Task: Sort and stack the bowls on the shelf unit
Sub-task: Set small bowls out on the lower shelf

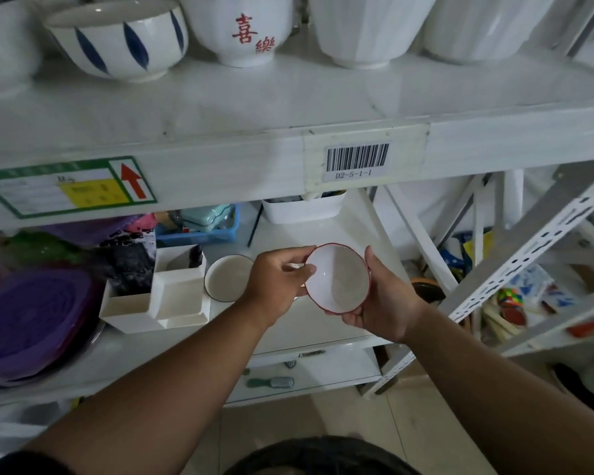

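Note:
A small white bowl with a red rim point(338, 277) is held tilted above the lower shelf point(323, 228). My left hand point(275, 282) pinches its left rim with thumb and fingers. My right hand point(384, 303) cups its underside and right edge. Left of my hands, a white bowl with a dark rim point(225, 277) stands on the lower shelf. On the upper shelf point(288, 108) stand a blue-striped bowl point(117, 39), a white bowl with red characters point(239, 25) and a plain white ribbed bowl point(367, 25).
A white divided organiser point(158, 296), a purple lidded container point(31, 323), a blue basket point(199, 231) and a white tub point(302, 209) crowd the lower shelf. A perforated metal shelf post point(528, 255) slants at the right, with clutter behind it.

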